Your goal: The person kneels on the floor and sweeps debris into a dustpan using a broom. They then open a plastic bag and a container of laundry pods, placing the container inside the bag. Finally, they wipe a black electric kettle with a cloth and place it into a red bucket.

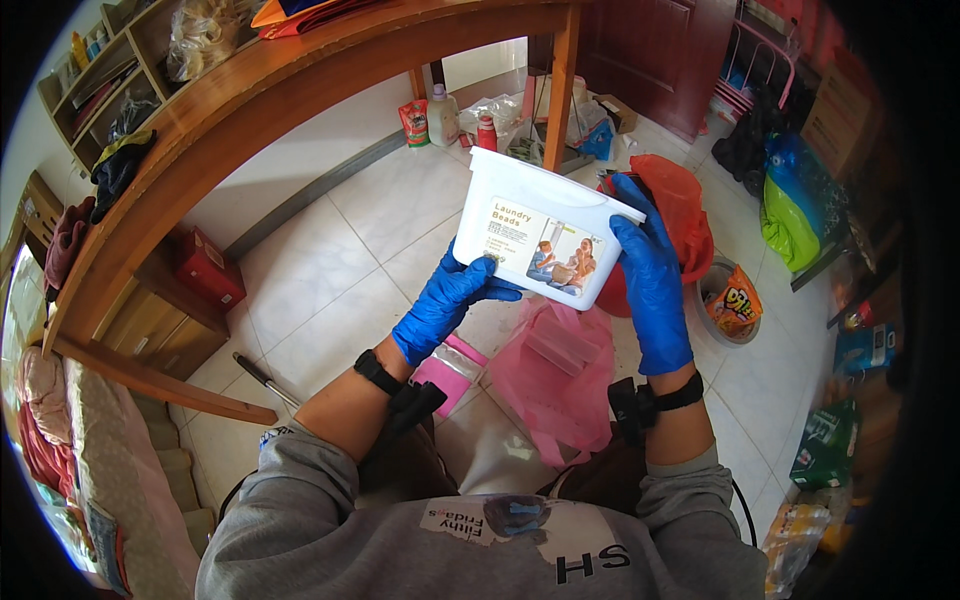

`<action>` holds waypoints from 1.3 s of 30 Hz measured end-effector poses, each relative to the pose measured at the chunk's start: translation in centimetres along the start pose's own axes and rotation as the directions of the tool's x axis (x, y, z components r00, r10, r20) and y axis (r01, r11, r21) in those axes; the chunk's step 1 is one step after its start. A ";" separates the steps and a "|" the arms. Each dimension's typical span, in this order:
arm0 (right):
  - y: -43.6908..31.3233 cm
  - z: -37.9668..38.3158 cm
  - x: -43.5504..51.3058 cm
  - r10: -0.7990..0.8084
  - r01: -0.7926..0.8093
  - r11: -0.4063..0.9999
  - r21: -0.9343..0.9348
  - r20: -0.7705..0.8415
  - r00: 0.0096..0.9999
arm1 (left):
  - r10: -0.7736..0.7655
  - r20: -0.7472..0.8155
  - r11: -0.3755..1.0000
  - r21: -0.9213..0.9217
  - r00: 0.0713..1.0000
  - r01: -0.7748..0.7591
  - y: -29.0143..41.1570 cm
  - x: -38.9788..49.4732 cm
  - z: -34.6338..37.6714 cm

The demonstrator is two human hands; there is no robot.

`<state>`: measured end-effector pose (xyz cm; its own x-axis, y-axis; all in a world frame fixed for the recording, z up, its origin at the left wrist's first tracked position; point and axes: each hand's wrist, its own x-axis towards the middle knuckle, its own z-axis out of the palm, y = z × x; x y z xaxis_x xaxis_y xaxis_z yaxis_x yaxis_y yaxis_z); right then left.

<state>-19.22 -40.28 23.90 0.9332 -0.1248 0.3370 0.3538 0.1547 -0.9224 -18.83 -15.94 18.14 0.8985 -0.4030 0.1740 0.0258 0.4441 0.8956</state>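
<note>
A white plastic laundry beads tub (517, 195) is held up before me, tilted, its printed label facing me. My left hand (457, 292), in a blue glove, grips its lower left corner. Gloved in blue too, my right hand (649, 277) holds the right end near the lid rim. Below the tub, a pink plastic bag (540, 397) lies on the tiled floor with a clear pinkish plastic box (566, 341) on it. Beside the bag lies a pink and silver packet (450, 373).
A red bucket (697, 255) with a red bag stands right of the tub. Near it is a grey bin (720, 334) holding an orange snack packet (735, 300). A wooden table (300, 75) arches over the left. Bottles, including a detergent bottle (443, 120), stand by the wall.
</note>
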 end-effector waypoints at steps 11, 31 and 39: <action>-0.5 0.2 -0.3 0.005 -0.005 0.999 0.034 0.020 1.000 | -0.010 -0.003 1.000 -0.017 1.000 0.010 -0.1 -0.1 0.0; -0.9 0.3 -0.5 0.007 -0.009 0.999 0.045 0.031 0.999 | 0.019 0.008 0.999 0.034 1.000 -0.019 0.1 -0.2 0.2; -0.6 0.1 -0.3 0.003 -0.005 0.999 0.045 0.053 0.999 | -0.017 -0.015 0.998 -0.053 1.000 0.016 -0.1 0.1 -0.1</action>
<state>-19.72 -40.23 24.37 0.9362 -0.0721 0.3441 0.3516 0.1997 -0.9146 -18.70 -15.90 18.03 0.9043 -0.3986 0.1529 0.0631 0.4790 0.8755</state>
